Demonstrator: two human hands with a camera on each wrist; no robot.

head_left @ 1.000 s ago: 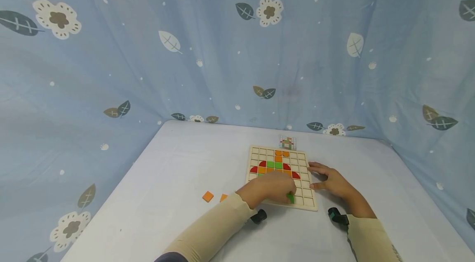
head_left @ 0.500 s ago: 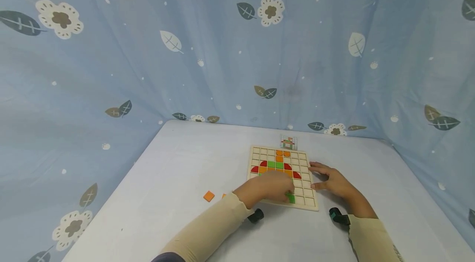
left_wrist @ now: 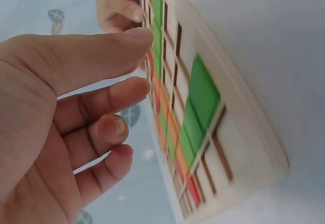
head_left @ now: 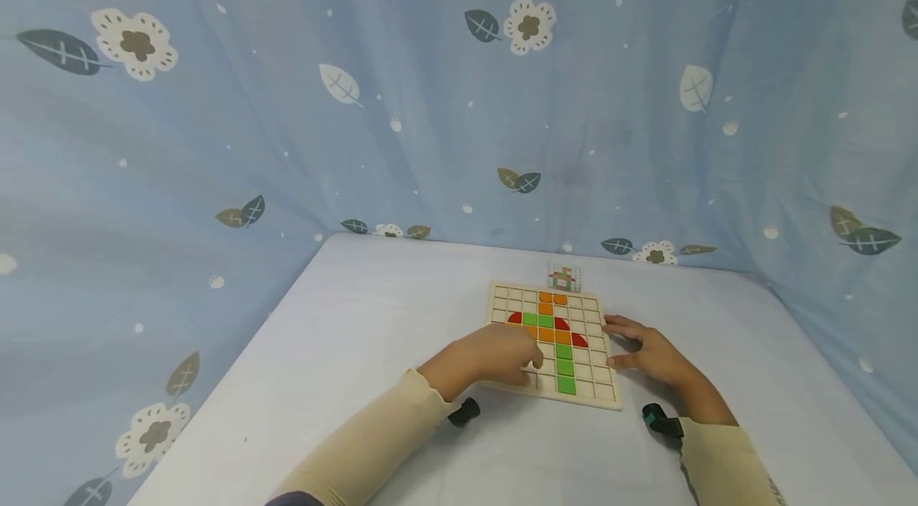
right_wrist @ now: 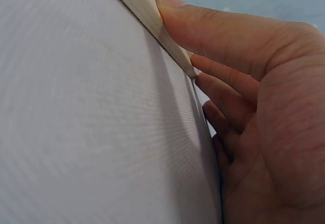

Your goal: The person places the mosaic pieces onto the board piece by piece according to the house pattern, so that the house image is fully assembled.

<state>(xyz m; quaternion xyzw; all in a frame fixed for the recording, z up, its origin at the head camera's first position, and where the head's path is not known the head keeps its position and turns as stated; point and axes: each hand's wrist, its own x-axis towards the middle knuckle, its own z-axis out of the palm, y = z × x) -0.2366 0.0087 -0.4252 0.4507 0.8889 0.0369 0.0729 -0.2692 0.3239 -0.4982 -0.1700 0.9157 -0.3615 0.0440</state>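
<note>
A wooden grid board (head_left: 602,392) lies on the white table, bearing red, orange and green pieces. Several green squares (head_left: 565,368) form a column toward its near edge. Over the near left part hovers my left hand (head_left: 500,353), its fingers loosely bent. The left wrist view shows nothing between thumb (left_wrist: 127,43) and fingers, beside green squares (left_wrist: 203,94) at the board's near edge. Along the right edge, my right hand (head_left: 651,352) rests with thumb and fingers spread. In the right wrist view, the thumb (right_wrist: 203,26) touches the board's side (right_wrist: 147,16).
A small pattern card (head_left: 564,277) lies just beyond the board's far edge. Black wrist devices sit by the left wrist (head_left: 464,412) and right wrist (head_left: 661,420). A blue flowered curtain (head_left: 430,92) encloses the white table (head_left: 387,291).
The left hand has moved left from the bottom green square, uncovering the green column. Its forearm now hides where loose orange squares lay. The right hand stays at the board's edge.
</note>
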